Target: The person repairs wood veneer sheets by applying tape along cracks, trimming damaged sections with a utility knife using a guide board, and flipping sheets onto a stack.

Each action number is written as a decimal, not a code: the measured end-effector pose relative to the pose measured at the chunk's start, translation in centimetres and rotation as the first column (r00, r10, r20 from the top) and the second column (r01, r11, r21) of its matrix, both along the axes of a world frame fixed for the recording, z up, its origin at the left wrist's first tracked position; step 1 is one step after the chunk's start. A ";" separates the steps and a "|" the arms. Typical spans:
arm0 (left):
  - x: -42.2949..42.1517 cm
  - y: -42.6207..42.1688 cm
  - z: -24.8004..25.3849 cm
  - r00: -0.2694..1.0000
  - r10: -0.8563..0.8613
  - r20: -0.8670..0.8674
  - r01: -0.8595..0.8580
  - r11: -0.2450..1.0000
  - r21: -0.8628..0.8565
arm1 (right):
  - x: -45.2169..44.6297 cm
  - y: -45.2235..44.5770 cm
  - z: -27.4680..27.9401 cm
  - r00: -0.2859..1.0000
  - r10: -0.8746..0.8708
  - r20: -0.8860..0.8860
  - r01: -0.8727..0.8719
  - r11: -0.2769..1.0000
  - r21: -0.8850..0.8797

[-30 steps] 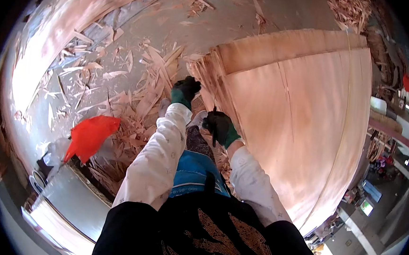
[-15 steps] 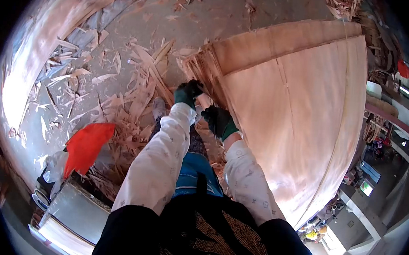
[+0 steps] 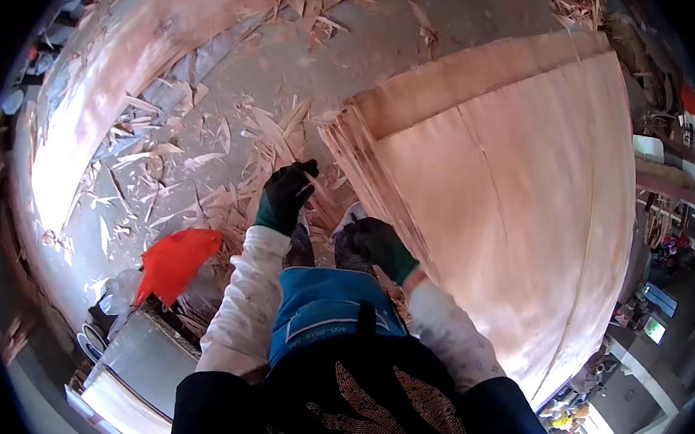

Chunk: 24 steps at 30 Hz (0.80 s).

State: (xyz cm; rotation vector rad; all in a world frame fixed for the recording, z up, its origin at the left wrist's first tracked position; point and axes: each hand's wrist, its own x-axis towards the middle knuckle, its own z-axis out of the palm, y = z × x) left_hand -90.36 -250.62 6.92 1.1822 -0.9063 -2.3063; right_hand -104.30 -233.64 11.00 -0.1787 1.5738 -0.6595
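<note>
My left hand (image 3: 284, 198), in a dark green and black glove, is over the floor left of the veneer stack, its fingers bent together. A narrow strip of veneer (image 3: 326, 199) shows by its fingertips; I cannot tell whether they grip it. My right hand (image 3: 381, 248), gloved alike, is close to the near left edge of the stack with its fingers curled. What it holds, if anything, is hidden. The stack of thin wood veneer sheets (image 3: 509, 204) has a rough, layered left edge and a long crack in its top sheet.
Torn veneer scraps (image 3: 206, 159) litter the floor around my feet. A red cloth (image 3: 177, 263) lies at left beside a grey box-like surface (image 3: 148, 354). More pale sheet wood (image 3: 145, 58) curves along the far left. A blue apron (image 3: 329, 308) covers my front.
My hands have drawn apart and away from the stack's corner: the left moved left and nearer, the right moved nearer to my body. The view has shifted slightly.
</note>
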 end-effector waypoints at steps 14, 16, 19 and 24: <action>-11.4 8.9 12.1 0.938 -0.323 -0.121 0.248 0.875 -0.416 | -7.9 5.7 13.0 0.899 -0.424 0.111 0.416 0.746 -0.521; -13.0 9.9 11.9 0.929 -0.371 -0.002 0.317 0.796 -0.515 | -9.1 6.9 10.8 0.857 -0.492 0.155 0.491 0.686 -0.536; -14.7 10.9 9.5 0.951 -0.310 -0.003 0.257 0.792 -0.553 | -12.8 8.5 8.8 0.804 -0.593 0.035 0.496 0.637 -0.591; -15.9 9.1 7.4 0.914 -0.307 0.264 0.382 0.434 -0.816 | -20.5 8.4 6.6 0.791 -0.592 -0.153 0.488 0.762 -0.425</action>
